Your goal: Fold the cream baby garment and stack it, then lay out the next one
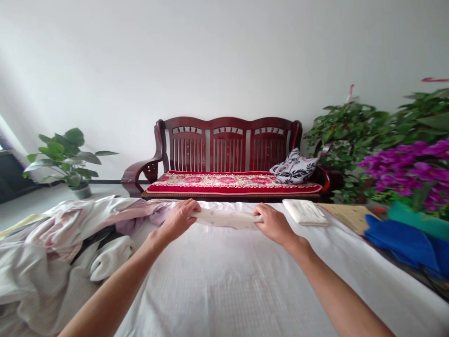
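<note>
Between my two hands a pale, cream-white piece of cloth (226,219) is stretched sideways near the far edge of the table. My left hand (180,217) is closed on its left end, and my right hand (271,221) grips the right end. What kind of garment or cloth it is cannot be made out. Under it spreads a white tablecloth (217,281) with some wrinkles. To the right of my right hand lies a folded white cloth (305,212).
Loose clothes (45,262) are heaped along the table's left side. A blue cloth (403,238) and purple flowers (414,168) are at the right. Behind the table stands a wooden bench (228,150) with a red floral mat (228,181) and a patterned cushion (296,169).
</note>
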A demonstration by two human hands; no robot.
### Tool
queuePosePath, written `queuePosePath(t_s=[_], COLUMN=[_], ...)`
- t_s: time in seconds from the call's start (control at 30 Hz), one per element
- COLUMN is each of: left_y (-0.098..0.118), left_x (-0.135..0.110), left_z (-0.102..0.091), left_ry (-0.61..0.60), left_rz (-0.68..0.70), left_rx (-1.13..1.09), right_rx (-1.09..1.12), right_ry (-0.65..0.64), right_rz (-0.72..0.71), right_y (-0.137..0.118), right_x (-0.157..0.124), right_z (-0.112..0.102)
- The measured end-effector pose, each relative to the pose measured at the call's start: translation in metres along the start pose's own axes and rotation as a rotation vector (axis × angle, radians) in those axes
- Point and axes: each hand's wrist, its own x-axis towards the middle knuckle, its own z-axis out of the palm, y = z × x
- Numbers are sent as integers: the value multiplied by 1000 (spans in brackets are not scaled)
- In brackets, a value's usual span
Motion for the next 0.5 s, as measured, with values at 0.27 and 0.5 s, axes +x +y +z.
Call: queuePosePath(t_s=[0.27, 0.5], left_y=[4, 26], left_x=[-81, -86], left_z=[52, 29], left_ry=[-235, -280], left_rz=[138, 44], left_rx=[52, -99], right_rx=[-36, 62], right_ry=[-61, -58], right_rz=[-253, -121], right_y=[1, 3], right_x=[-77, -92], right_z=[51, 30])
